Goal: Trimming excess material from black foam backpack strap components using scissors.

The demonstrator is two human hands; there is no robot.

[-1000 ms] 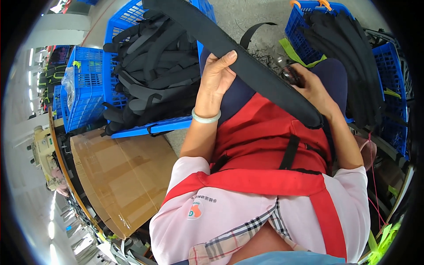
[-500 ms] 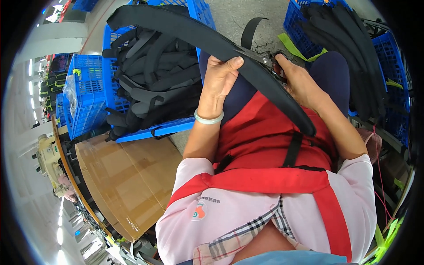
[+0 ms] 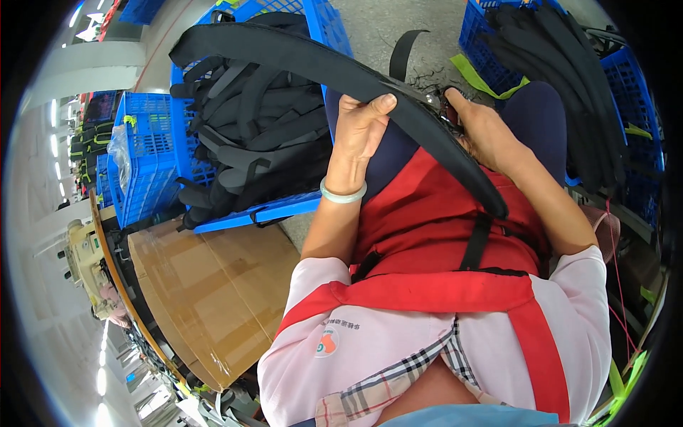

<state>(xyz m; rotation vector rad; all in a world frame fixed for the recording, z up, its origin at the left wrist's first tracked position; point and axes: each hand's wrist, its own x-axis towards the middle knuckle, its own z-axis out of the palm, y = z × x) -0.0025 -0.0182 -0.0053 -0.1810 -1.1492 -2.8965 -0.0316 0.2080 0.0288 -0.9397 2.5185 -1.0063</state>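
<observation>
A long, curved black padded strap (image 3: 284, 55) runs across my lap, from above the blue crate at upper left down to my red apron (image 3: 427, 206). My left hand (image 3: 361, 132) is closed on its middle, the thumb lying against the padding. In my right hand (image 3: 491, 135) is a pair of scissors (image 3: 415, 93). The blades point left along the strap's upper edge, close to my left thumb; whether they are fully closed is hard to see. A short black webbing piece (image 3: 401, 58) sticks up just beyond the blades.
A blue crate (image 3: 260, 213) heaped with black straps (image 3: 263, 121) stands at left, beside another blue crate (image 3: 149, 181). Below them is a cardboard box (image 3: 213, 292). At right, long black pieces (image 3: 562, 85) lie over blue crates (image 3: 637, 107), with a yellow-green strip (image 3: 484, 82) nearby.
The whole view has shifted slightly, so the surroundings sit a little farther right. Both hands keep their hold, and the strap and scissors stay nearly in the same place.
</observation>
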